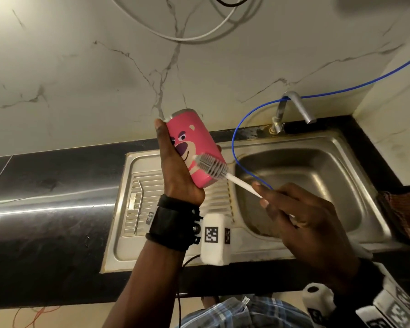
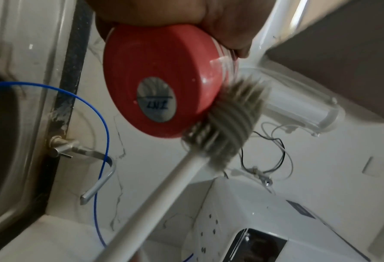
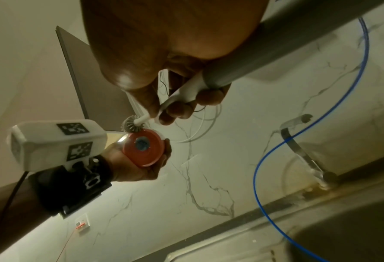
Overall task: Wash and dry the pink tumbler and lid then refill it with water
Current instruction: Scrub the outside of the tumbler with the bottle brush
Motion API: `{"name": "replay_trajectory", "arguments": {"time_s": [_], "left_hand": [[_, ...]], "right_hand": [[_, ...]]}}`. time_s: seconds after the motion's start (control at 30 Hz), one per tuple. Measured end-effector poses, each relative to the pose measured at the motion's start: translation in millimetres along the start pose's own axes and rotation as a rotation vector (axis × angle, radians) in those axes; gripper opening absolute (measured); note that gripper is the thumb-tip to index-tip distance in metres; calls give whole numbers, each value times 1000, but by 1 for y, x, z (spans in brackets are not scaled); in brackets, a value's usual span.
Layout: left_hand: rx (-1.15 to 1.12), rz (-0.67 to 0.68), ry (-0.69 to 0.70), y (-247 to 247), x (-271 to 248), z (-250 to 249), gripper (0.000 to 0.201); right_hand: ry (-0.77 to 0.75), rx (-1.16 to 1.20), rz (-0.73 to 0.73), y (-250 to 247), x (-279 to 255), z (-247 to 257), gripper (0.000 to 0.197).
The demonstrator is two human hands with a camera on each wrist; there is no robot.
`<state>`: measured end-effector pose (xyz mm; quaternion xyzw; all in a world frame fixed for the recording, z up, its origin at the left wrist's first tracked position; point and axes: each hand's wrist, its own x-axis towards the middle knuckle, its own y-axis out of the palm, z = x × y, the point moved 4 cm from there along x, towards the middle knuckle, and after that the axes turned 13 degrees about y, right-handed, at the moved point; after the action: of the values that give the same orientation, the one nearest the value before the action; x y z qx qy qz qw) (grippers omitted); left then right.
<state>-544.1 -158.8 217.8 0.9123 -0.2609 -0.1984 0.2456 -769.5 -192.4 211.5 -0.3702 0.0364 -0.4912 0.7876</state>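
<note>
Scrubbing outside | left hand (image 1: pixel 175 176) grips pink tumbler (image 1: pixel 194 147) | right hand (image 1: pixel 301 216) pinches bottle brush (image 1: pixel 213 165) | turn tumbler, work bristles round over sink (image 1: pixel 317 181).

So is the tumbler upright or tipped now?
Tipped. The left hand holds the tumbler slanted above the sink, its base toward the person; the brush lies against its side.

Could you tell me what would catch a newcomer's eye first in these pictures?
The pink tumbler with its bear face, gripped in the left hand above the sink's draining board. Next, the grey bottle brush laid against its side, held by the right hand. A blue tube loops past the tap.
</note>
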Motion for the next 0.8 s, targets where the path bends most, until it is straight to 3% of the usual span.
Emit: {"name": "replay_trajectory", "arguments": {"time_s": [0.1,0.3,0.47,0.6,0.8], "left_hand": [[-14,3,0,-3,2,0,59],[5,155,-57,8,-15,21,69],[-68,114,-6,0,7,6,72],[-92,149,-44,-4,6,11,84],[-124,295,-123,9,-8,23,75]], "right_hand": [[17,1,-30,1,-5,-2,37],[-16,-17,-135,12,25,15,40],[-21,34,-71,12,13,16,40],[-13,44,-60,7,13,19,40],[-9,24,-111,12,57,25,37]]}}
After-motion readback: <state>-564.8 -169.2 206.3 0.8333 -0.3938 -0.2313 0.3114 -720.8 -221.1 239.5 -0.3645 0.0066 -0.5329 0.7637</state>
